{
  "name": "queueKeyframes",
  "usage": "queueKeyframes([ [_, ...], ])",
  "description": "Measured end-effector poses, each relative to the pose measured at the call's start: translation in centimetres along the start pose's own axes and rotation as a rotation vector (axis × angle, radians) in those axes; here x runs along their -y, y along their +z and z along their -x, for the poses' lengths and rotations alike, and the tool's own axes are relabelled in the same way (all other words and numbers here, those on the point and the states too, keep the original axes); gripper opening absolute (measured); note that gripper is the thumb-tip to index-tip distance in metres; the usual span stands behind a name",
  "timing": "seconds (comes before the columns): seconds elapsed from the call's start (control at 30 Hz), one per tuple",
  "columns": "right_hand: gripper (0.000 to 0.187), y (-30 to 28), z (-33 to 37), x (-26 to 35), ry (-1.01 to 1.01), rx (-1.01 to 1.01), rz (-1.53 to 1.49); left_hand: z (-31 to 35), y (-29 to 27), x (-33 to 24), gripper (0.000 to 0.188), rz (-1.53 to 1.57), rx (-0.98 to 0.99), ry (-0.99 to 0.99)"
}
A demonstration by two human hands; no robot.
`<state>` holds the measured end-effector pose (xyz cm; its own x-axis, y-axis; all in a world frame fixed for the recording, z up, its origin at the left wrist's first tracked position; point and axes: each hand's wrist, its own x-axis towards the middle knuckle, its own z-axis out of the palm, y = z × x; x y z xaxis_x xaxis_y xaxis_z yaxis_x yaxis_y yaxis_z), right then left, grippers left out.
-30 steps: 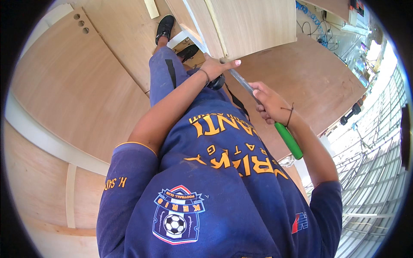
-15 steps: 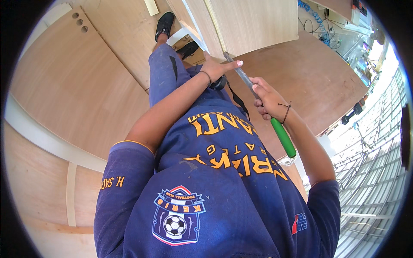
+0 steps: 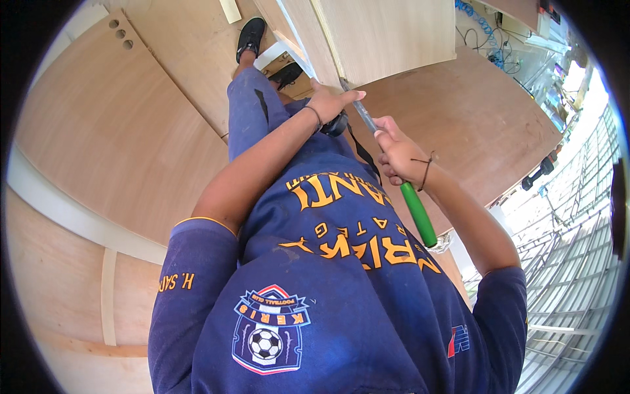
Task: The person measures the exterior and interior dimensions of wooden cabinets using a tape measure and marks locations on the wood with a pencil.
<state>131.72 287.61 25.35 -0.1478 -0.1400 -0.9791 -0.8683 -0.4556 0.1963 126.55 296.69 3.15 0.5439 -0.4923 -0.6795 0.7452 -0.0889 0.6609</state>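
My right hand [image 3: 398, 152] is closed around the metal shank of a long flat file [image 3: 363, 115]. Its green handle [image 3: 419, 213] sticks out below the fist, toward me. The file's far tip meets the near corner of a pale wooden panel [image 3: 387, 39], beside the panel's light edge strip. My left hand [image 3: 328, 100] rests at the panel's near end, with its thumb stretched out to the file's blade. Some of the left fingers are hidden behind that hand.
A brown board [image 3: 459, 111] lies under the panel on the right. Another large wooden board [image 3: 111, 125] with several round holes fills the left. A power tool [image 3: 539, 172] lies at the right, and a blue coiled hose [image 3: 482, 26] with cables at the far right. My shoes [image 3: 251, 38] stand beyond.
My right hand has shifted left, and the green handle has swung left and slightly down with it. The file's tip stays at the panel's corner. My left hand has barely moved.
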Motion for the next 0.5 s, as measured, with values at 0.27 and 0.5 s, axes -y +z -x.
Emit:
queueKeyframes([
  [0.27, 0.025, -2.2, 0.1, 0.1, -0.052, 0.094, -0.055, 1.7, -0.4, -1.1, 0.11, 0.078, -0.084, 0.036],
  [0.5, 0.023, -2.4, 0.2, -0.5, -0.03, 0.119, -0.086, 1.5, -0.8, -1.3, 0.124, 0.049, -0.012, 0.015],
])
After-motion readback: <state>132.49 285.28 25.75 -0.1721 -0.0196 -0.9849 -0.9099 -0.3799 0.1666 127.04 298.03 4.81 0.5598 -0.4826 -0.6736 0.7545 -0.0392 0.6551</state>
